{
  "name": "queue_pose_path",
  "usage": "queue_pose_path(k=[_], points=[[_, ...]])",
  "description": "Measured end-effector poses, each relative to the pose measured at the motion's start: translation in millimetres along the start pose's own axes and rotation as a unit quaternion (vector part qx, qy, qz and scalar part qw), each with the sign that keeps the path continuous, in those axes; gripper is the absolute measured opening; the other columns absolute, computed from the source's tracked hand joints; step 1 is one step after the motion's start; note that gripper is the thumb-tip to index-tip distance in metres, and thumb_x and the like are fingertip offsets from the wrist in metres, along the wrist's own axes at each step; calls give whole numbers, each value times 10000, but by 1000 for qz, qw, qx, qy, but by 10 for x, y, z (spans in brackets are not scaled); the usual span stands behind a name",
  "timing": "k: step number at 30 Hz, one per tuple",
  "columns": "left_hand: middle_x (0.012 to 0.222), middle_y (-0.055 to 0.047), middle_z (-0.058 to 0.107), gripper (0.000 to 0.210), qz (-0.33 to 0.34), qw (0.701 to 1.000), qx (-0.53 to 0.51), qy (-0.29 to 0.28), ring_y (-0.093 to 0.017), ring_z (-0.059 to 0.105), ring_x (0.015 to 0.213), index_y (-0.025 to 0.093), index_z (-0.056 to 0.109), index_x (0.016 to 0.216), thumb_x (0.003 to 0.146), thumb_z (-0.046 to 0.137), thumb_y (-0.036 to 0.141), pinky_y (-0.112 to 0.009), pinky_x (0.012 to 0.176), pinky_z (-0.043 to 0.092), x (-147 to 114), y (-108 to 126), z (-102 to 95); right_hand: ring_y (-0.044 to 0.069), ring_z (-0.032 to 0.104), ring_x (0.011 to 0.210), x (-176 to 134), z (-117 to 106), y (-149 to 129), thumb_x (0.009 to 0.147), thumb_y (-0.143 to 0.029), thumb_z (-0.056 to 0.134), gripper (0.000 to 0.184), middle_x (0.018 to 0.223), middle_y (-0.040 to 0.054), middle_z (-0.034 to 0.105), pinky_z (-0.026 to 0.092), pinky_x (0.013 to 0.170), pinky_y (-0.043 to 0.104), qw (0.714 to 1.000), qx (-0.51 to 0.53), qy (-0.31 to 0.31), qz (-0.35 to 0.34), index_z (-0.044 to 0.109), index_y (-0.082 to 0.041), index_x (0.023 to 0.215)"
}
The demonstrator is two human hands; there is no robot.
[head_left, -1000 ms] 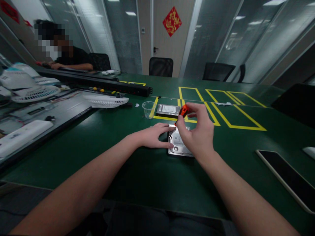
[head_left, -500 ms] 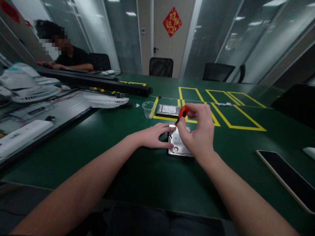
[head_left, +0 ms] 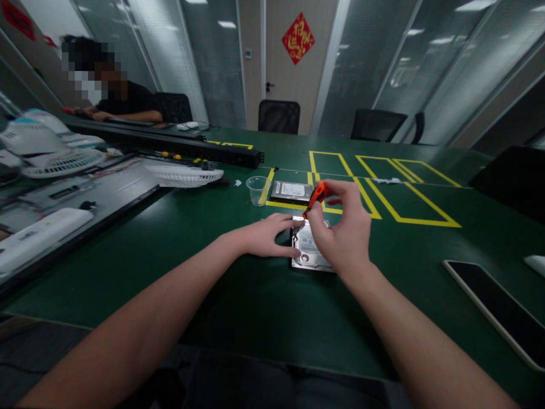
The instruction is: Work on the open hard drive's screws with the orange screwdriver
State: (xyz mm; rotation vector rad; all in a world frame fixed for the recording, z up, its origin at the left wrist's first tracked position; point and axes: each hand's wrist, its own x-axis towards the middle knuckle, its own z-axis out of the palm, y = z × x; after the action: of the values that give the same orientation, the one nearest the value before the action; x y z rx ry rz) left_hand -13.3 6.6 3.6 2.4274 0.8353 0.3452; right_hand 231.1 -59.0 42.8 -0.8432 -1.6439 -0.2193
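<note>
A silver hard drive (head_left: 313,258) lies flat on the green table in front of me. My left hand (head_left: 272,236) rests at its left edge, thumb and fingers spread apart, with the tips on the drive. Between the fingers of my right hand (head_left: 344,230) is an orange and black screwdriver (head_left: 317,194), tilted, its thin shaft reaching down to the drive's upper left part. My right hand covers the drive's right side. Just behind stands another hard drive (head_left: 292,191), and to its left a clear plastic cup (head_left: 258,191).
A phone (head_left: 494,307) lies at the right. White fan parts (head_left: 183,175), a white power strip (head_left: 42,238) and a long black bar (head_left: 213,152) occupy the left. Yellow tape outlines (head_left: 426,220) mark the table. A person (head_left: 128,102) sits at the far left.
The screwdriver and the fingers of my right hand have shifted very slightly. My left hand and the hard drive keep their places.
</note>
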Motion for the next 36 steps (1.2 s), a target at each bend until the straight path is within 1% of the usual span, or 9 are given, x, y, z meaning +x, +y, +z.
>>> queue_pose_path(k=[3, 5, 8, 12, 18, 24, 30, 32, 36], points=[[2073, -148, 513, 1104, 2, 1000, 0, 0, -490, 443, 1946, 371, 571, 1964, 1077, 872, 955, -709, 1617, 371, -1, -8, 4, 314, 816, 1090, -9, 12, 13, 1097, -245, 716, 368, 1236, 79, 813, 744, 934, 525, 1000, -15, 5, 2, 718, -305, 1461], [2063, -155, 527, 1094, 3, 1000, 0, 0, -496, 448, 1943, 369, 572, 1960, 1083, 870, 951, -722, 1608, 379, -5, -12, 5, 320, 814, 1110, -9, 17, 32, 1124, -316, 773, 337, 1251, 82, 809, 745, 956, 536, 1000, -19, 6, 4, 705, -307, 1453], [2062, -153, 532, 1077, 4, 1000, 3, -2, -499, 434, 1952, 368, 573, 1956, 1094, 857, 948, -732, 1603, 382, -5, -13, 5, 328, 788, 1127, -4, 6, 69, 1110, -383, 883, 377, 1273, 86, 787, 742, 963, 537, 1000, -16, 7, 6, 705, -310, 1434], [2080, -173, 501, 1107, -12, 1000, 7, -4, -512, 413, 1963, 338, 579, 1955, 1082, 856, 960, -741, 1602, 383, 7, -2, 11, 311, 752, 1089, 5, -26, 87, 1108, -316, 879, 329, 1265, 91, 751, 738, 907, 500, 1000, -29, 10, -4, 741, -318, 1406], [2047, -180, 548, 1080, 1, 1000, 7, 5, -498, 429, 1958, 314, 618, 1920, 1075, 879, 934, -719, 1615, 370, 16, -7, 31, 260, 750, 998, 25, -9, 32, 1109, -244, 824, 318, 1196, 55, 768, 715, 865, 435, 998, -25, 23, -45, 764, -303, 1416], [2046, -158, 551, 1075, 3, 1000, 3, 7, -507, 445, 1944, 356, 608, 1936, 1079, 880, 945, -728, 1611, 373, 4, -31, 24, 297, 794, 1050, 33, 4, 11, 1124, -229, 733, 326, 1208, 72, 819, 723, 912, 500, 999, -17, 10, -38, 759, -290, 1443], [2049, -155, 543, 1075, 11, 1000, 1, 8, -498, 460, 1932, 366, 604, 1940, 1080, 884, 948, -714, 1604, 386, 5, -39, 20, 313, 836, 1097, -1, 7, 27, 1085, -196, 680, 436, 1278, 97, 854, 757, 934, 524, 999, -9, 1, -31, 737, -282, 1509], [2055, -153, 538, 1083, 9, 1000, 4, 5, -496, 459, 1935, 360, 601, 1944, 1079, 884, 946, -708, 1608, 386, 6, -31, 17, 311, 847, 1103, -8, 15, 35, 1107, -223, 701, 416, 1282, 97, 853, 766, 934, 519, 1000, -13, 2, -29, 727, -285, 1517], [2059, -177, 530, 1090, -3, 1000, 9, 0, -510, 434, 1952, 320, 597, 1949, 1086, 877, 925, -726, 1614, 372, 2, -8, 8, 319, 843, 1126, -2, 11, 63, 1142, -319, 826, 391, 1300, 95, 837, 783, 952, 531, 1000, -22, -2, -21, 722, -297, 1519]])
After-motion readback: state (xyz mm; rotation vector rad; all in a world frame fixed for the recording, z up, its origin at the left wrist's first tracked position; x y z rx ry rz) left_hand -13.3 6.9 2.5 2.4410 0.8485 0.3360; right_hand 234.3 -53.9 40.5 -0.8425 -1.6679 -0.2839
